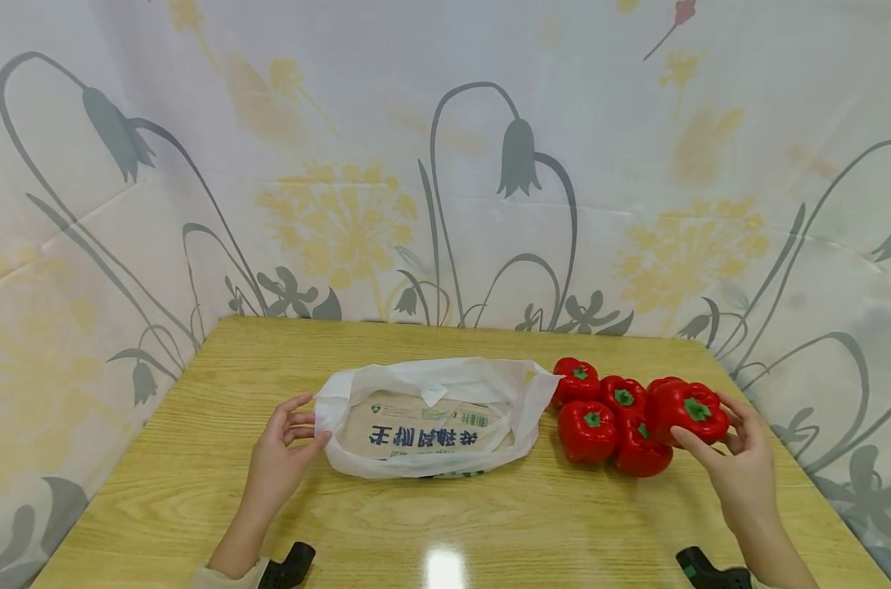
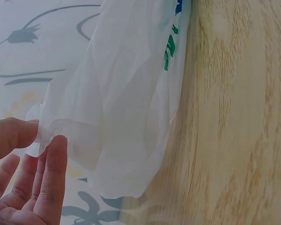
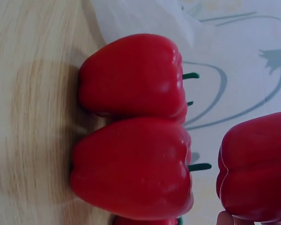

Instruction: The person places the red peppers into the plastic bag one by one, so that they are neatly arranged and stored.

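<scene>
A white plastic bag [image 1: 383,468] lies with its mouth spread wide on the table, lettering showing through its inside. My left hand [image 1: 286,454] pinches the bag's left edge between thumb and fingers, as the left wrist view shows the thin film [image 2: 75,136] caught at the fingertips. Above the table at the right, my right hand [image 1: 747,470] grips a red bell pepper [image 1: 669,413] with a green stem, clear of the surface. Several more red bell peppers [image 1: 587,433] stand grouped between that hand and the bag; two fill the middle of the right wrist view.
The wooden table [image 1: 533,532] bears the bag and the peppers. A flower-printed cloth [image 1: 474,204] hangs behind the table and along both its sides. The bag's right corner reaches close to the nearest peppers.
</scene>
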Available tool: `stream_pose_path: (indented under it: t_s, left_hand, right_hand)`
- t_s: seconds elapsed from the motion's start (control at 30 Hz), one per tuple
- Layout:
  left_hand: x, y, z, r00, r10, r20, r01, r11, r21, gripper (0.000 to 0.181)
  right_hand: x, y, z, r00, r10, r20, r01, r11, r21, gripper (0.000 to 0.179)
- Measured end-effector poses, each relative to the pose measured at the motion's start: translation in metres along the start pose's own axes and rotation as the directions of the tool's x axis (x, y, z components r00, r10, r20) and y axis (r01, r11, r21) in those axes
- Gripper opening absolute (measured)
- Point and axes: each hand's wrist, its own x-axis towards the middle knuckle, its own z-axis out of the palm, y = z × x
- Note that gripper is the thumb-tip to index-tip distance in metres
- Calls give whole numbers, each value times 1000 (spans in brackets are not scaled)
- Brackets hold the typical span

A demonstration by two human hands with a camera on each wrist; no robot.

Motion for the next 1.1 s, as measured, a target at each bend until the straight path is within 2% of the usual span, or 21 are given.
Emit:
stream_pose_path:
  t_s: [0.5,0.77,1.1]
  left_hand:
    - [0,0,-1,1000,9,-1,-9,1000,-15,57]
    - [0,0,-1,1000,3,3,-3,1000,-20,57]
    - [-1,2,-1,1000,4,4,-4,1000,-9,57]
  right_hand:
    - [-3,-5,18,998,-11,61,13,999,-34,62]
    - [-5,-7,25,997,-9,79,21,987,-157,69]
    - [-6,-11,32,995,-14,99,27,991,-130,69]
